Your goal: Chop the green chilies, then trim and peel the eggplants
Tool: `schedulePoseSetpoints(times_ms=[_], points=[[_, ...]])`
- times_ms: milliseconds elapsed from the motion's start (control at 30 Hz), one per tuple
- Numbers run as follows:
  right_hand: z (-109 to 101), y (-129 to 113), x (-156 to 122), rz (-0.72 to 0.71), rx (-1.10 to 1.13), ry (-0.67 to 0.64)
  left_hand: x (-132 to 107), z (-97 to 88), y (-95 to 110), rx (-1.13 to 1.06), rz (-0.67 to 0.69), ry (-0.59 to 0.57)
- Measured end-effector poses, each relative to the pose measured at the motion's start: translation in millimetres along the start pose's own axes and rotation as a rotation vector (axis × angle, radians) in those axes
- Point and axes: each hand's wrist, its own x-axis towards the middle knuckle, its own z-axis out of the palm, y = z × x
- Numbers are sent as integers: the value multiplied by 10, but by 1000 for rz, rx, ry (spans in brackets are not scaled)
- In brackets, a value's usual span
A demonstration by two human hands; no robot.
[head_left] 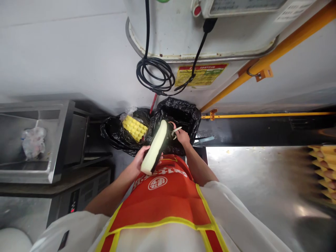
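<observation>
My left hand (142, 156) is closed around the lower end of a long winter melon (156, 148), which tilts up and to the right. Its upper face is peeled to pale flesh, while dark skin shows along the right side and lower edge. Beside the far end, my right hand (183, 135) is closed on a vegetable peeler (173, 125) with a pinkish curved part. A pale strip (176, 130) is at the peeler's head. Both hands are over a bin lined with a black bag (193, 110); the peeler's handle is mostly hidden in my fingers.
Left of the bin, another black bag (110, 131) holds a yellow egg tray (135, 128). A steel sink (63, 140) with a clear plastic bag (34, 140) stands at far left. Right are a steel counter (252, 182) and yellow pipe (228, 82). Coiled cable (154, 75) hangs ahead.
</observation>
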Motion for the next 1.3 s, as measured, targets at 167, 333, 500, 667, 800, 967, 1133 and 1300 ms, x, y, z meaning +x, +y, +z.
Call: schedulePoseSetpoints(times_ms=[167, 333, 500, 667, 800, 967, 1133, 1300], points=[[-142, 124, -223, 102, -101, -41, 195, 11, 103, 29, 53, -18], [-319, -33, -854, -147, 66, 51, 477, 180, 255, 23, 142, 15], [-454, -317, -1596, -528, 329, 10, 622, 346, 359, -22, 193, 5], [-467, -394, -1730, -606, 224, 1, 617, 401, 391, 0, 224, 35], [-441, -382, -1673, -627, 188, 14, 618, 397, 394, -18, 240, 23], [-392, -370, -1640, -630, 179, 9, 623, 350, 380, -53, 204, 37], [-340, -203, -1335, -563, 215, 88, 491, 384, 199, -12, 64, -31], [-404, 31, -828, -457, 220, 210, 294, 331, 35, 70, -63, -8]])
